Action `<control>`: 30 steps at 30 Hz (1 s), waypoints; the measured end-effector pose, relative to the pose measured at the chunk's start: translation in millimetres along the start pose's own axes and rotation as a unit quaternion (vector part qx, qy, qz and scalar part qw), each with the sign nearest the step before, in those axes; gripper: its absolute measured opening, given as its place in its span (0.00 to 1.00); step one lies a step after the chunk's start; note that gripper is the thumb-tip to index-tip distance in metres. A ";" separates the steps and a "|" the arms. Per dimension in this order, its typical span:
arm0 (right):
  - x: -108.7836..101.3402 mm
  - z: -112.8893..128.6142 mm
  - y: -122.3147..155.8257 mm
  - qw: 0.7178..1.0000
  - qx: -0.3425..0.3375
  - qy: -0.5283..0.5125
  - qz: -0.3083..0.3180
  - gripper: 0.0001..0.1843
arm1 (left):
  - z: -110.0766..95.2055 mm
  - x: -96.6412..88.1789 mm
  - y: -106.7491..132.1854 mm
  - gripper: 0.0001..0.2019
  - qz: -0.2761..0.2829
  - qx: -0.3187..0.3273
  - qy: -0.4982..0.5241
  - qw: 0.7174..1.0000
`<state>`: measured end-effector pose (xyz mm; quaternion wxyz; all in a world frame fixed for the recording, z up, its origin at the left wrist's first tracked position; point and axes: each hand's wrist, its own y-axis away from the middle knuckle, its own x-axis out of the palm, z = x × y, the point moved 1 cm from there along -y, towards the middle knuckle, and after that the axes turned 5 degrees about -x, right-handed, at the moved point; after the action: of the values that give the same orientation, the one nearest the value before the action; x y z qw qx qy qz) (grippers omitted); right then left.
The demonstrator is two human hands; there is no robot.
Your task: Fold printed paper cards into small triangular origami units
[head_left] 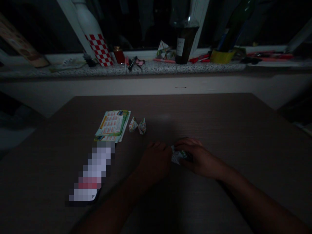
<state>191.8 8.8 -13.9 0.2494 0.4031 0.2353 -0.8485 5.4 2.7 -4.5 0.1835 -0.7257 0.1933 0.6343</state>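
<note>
A small piece of printed paper [177,156] lies on the dark wooden table [219,123] in front of me, partly folded. My left hand [156,161] rests with curled fingers against its left edge. My right hand [195,156] covers its right side, fingers bent and pressed down on it. Most of the paper is hidden under the two hands. Two small folded paper shapes [137,125] stand just beyond my left hand. A stack of printed sheets [112,125] lies to their left.
A blurred flat object [94,174] lies on the table at the left. Behind the table runs a speckled window sill [151,68] with a red-and-white checked bottle [98,48], a dark bottle [184,44], a tape roll [222,56], pens and folded paper.
</note>
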 end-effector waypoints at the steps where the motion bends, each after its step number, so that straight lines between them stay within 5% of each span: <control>1: 0.6 -0.2 -0.4 1.000 0.003 0.000 -0.003 0.17 | -0.3 0.0 -0.4 0.10 0.001 -0.001 -0.003 1.000; 30: 2.8 -0.2 0.3 1.000 0.012 0.004 -0.006 0.21 | -3.2 -4.3 -8.1 0.12 0.026 -0.033 -0.012 0.999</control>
<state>190.6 8.0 -16.3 0.2383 0.4078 0.2284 -0.8513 11.7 8.3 0.3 0.1448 -0.7182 0.1888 0.6539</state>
